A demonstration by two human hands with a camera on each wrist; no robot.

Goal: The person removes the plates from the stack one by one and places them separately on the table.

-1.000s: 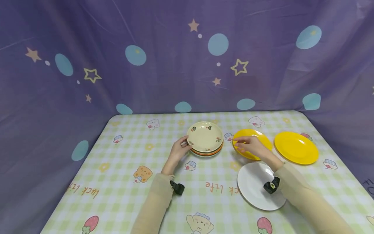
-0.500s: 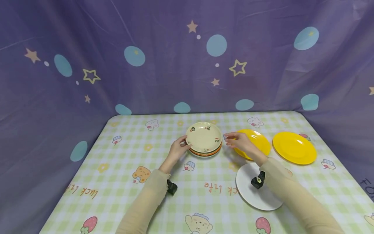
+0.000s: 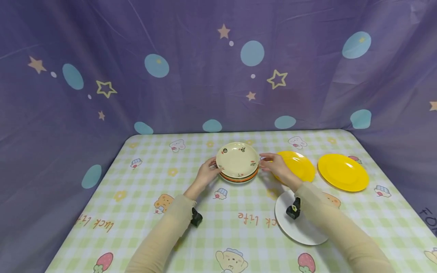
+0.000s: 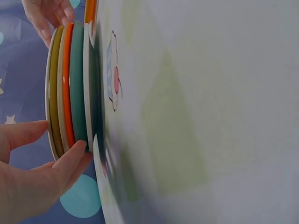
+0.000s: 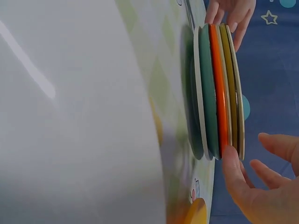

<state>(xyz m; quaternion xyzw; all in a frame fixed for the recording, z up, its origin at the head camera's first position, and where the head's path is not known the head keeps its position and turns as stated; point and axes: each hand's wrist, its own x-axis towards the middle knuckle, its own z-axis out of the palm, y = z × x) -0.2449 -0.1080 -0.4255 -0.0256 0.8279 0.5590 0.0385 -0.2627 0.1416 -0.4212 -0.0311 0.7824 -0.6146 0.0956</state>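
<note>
A table (image 3: 153,212) covered by a green-checked cartoon cloth is standing before a purple star-patterned backdrop (image 3: 136,57). At its centre a stack of plates (image 3: 238,165) is resting flat on the cloth, topped by a cream plate with small printed motifs; the wrist views are showing olive, orange, teal and white rims (image 4: 74,88) beneath it. To the right, two yellow plates (image 3: 343,172) are lying side by side, the nearer one (image 3: 300,167) partly behind the right wrist, and a white plate (image 3: 300,227) is lying closer to the person under the right forearm. The left hand (image 3: 205,175) is gripping the stack's left edge, thumb above, fingers curled against the lower rims. The right hand (image 3: 274,165) is touching the stack's right edge, its fingers loosely spread and one fingertip (image 5: 231,161) pressing on the orange rim.
</note>
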